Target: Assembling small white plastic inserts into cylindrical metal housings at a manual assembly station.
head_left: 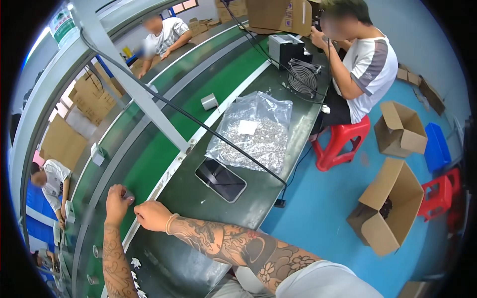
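left hand point(117, 199) pinching small grey part point(128, 196), right hand point(151, 215) curled empty, phone point(220, 179) near

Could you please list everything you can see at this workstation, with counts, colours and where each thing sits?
worktable: one, dark green, running up the middle.
conveyor belt: one, green, left of the worktable.
plastic bag: one, clear, full of small silvery parts, mid-table.
phone: one, dark screen, flat below the bag.
tape roll: one, grey, at the table's left edge.
fan: one, black, at the far end.
cable: one, black, crossing the bag.
stools: two, red, on the blue floor.
cardboard boxes: two open, brown, on the floor at right.
left hand: pinching a small grey part.
right hand: on the table edge; whether it holds anything cannot be told.
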Demonstrator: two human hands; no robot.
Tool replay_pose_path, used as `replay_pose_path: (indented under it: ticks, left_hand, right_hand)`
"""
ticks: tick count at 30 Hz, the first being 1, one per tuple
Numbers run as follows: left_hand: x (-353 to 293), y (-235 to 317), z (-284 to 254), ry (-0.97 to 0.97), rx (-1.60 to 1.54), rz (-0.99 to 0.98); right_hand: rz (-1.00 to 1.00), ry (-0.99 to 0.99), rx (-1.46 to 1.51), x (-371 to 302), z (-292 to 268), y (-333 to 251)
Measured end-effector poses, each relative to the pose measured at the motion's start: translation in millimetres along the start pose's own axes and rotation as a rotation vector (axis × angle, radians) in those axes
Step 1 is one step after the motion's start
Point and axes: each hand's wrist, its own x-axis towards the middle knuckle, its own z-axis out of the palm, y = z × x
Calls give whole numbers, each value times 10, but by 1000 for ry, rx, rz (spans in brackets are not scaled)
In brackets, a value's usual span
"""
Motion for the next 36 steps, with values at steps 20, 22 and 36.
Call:
replay_pose_path:
  ticks: [20, 22, 36]
  left_hand:
    - [-953, 695, -299, -227, 295, 354]
    - [-1144, 539, -106, -120, 193, 279]
    - [-862, 349, 286, -99, 272, -266]
  right_hand:
    - [-243, -154, -435, -122, 83, 69]
    - [-236, -158, -407, -131, 74, 86]
    - [-20, -15, -108, -52, -98, 115]
